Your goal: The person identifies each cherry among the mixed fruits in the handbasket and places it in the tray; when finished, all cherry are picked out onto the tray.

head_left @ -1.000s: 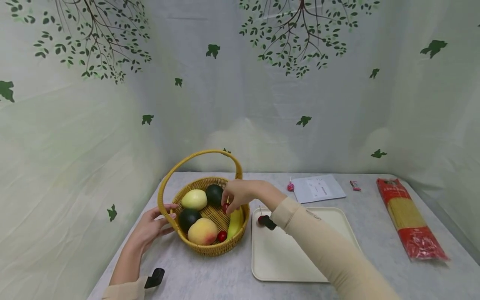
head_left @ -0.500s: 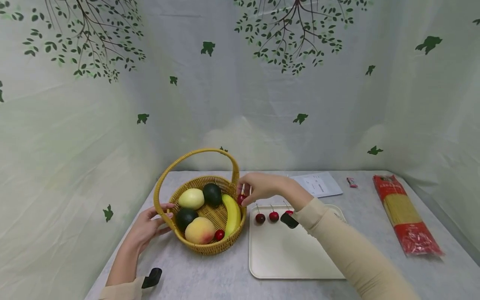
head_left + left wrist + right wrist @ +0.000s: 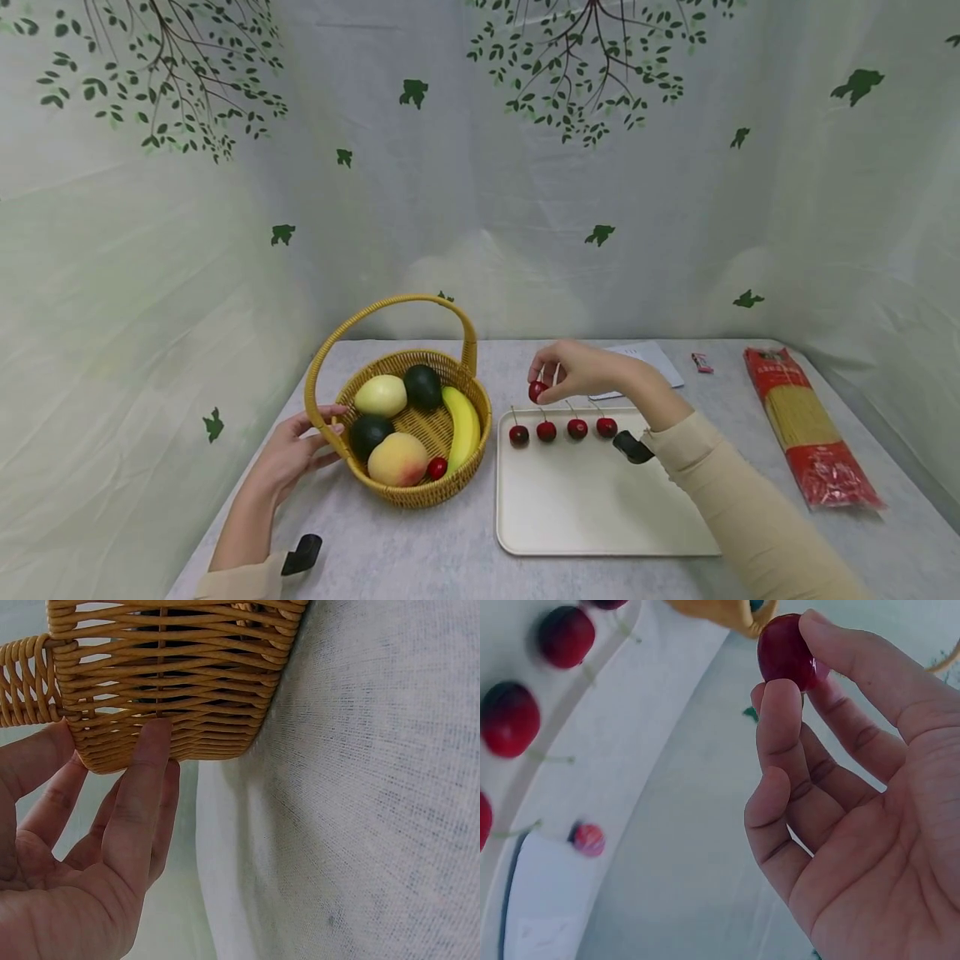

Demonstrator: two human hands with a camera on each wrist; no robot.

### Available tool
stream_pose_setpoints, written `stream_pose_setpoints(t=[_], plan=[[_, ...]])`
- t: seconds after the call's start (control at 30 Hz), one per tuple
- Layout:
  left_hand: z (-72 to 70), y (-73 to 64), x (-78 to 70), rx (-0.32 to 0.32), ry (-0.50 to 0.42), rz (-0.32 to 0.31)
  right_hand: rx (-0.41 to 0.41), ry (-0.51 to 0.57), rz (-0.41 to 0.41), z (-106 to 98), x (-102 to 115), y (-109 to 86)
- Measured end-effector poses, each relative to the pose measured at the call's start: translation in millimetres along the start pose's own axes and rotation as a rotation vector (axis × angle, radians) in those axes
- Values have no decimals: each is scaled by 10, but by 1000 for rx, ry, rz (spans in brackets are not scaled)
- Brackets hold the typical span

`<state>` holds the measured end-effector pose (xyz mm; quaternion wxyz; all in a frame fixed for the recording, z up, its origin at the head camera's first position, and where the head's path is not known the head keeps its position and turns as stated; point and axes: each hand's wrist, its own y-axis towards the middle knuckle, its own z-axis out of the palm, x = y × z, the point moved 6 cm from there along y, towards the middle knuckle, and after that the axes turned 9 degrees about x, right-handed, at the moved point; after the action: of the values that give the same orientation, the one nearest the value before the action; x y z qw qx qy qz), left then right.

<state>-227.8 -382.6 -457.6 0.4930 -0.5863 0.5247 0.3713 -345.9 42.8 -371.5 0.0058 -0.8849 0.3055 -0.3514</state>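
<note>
My right hand [image 3: 577,371] pinches a dark red cherry [image 3: 786,652] between thumb and fingertips, over the far edge of a cream tray [image 3: 592,508]. Several cherries [image 3: 577,429] stand in a row along the tray's far side, stems up. My left hand [image 3: 300,450] touches the left side of a yellow wicker basket [image 3: 423,497] beside its tall handle, and in the left wrist view its fairly straight fingers rest against the woven wall. Inside the basket lie a peach [image 3: 397,461], a banana [image 3: 462,429], a pale yellow-green fruit [image 3: 381,396], two dark green fruits [image 3: 423,387] and one cherry [image 3: 437,468].
Behind the tray lies a white printed paper [image 3: 660,362], with a pink lollipop [image 3: 590,839] next to it in the right wrist view. A small red candy [image 3: 702,362] and a red pack of noodles [image 3: 813,429] lie farther right. Pale curtains surround the table.
My right hand has lifted a cherry out of the basket and moved right with it to the tray's far edge. The left hand stays at the basket.
</note>
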Motion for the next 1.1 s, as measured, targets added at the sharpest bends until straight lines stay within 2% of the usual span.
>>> stream_pose_setpoints(t=[0.23,0.4,0.63,0.9,1.1], plan=[[33,35,13,13,-13,2,-57,11,56,-43,-461,-335],[43,57,7,6,-13,3,-98,12,125,-54,-770,-543],[-13,42,27,4,10,-10,-100,77,197,66,-1107,-722],[-34,20,12,8,10,-10,-100,111,287,192,-1337,-839],[-13,13,2,7,9,-13,-102,112,307,267,-1405,-846]])
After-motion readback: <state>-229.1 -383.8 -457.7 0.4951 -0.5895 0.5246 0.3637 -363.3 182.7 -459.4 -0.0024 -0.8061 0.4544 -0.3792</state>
